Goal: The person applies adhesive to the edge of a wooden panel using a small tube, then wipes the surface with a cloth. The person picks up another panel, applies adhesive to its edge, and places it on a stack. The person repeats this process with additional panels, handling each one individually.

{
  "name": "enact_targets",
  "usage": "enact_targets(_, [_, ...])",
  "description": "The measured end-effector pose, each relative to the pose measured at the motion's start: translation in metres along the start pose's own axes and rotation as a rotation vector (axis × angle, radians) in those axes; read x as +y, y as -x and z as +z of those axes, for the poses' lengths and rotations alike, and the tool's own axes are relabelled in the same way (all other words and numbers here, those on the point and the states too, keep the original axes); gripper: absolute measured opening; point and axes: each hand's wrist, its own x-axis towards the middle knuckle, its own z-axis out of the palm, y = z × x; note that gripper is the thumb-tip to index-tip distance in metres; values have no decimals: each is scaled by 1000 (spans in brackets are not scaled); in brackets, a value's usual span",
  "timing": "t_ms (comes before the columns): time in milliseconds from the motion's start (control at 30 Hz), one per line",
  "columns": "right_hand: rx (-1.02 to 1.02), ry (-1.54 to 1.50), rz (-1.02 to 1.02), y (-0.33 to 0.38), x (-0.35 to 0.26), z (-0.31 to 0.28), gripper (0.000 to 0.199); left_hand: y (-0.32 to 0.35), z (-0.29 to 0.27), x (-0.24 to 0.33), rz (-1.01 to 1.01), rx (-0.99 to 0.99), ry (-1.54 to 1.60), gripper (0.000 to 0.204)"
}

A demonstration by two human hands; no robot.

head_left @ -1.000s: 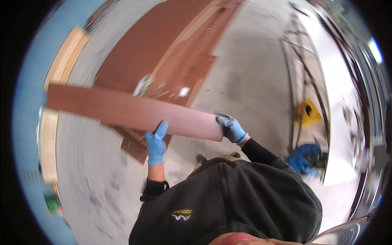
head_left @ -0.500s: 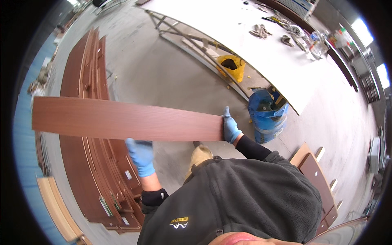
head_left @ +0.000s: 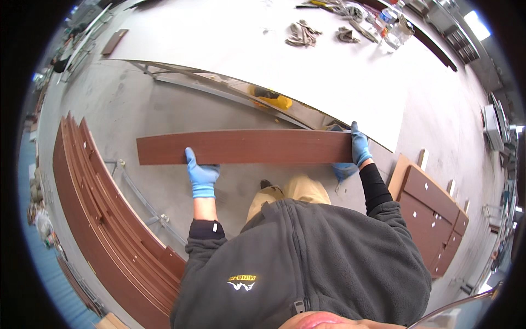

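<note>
A long reddish-brown wooden board (head_left: 246,147) lies level across my front, between my body and the white-topped table (head_left: 235,46). My left hand (head_left: 202,174), in a blue glove, grips its near edge left of the middle, thumb on top and fingers hidden beneath. At the board's right end my right hand (head_left: 360,145), gloved the same, closes round the short edge with the thumb pointing up. The board's right end is close to the table's near edge and overlaps it in view.
On my left stands a stack of brown boards (head_left: 104,219) on a wheeled metal frame (head_left: 148,204). Brown panels (head_left: 427,214) lie at right. A yellow bag (head_left: 274,98) and a blue bag (head_left: 344,171) show below the table; gloves (head_left: 302,34) and bottles (head_left: 399,33) lie on it.
The board has moved right, away from the stack and toward the table. My left hand, earlier at its near edge with an outstretched thumb, now grips it. My view has turned too.
</note>
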Motion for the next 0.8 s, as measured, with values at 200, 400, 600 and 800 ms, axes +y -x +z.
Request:
enact_targets(200, [289, 148, 71, -81, -9, -81, 71, -108, 79, -61, -366, -88, -44, 50])
enact_targets(400, [523, 765, 156, -183, -39, -116, 66, -168, 147, -115, -634, -165, 86, 41])
enact_targets(600, [583, 1392, -508, -254, -102, -36, 49, -221, 175, -133, -628, -186, 83, 39])
enact_targets(800, [299, 1084, -1117, -358, -172, 159, 63, -261, 185, -150, -677, -140, 28, 41])
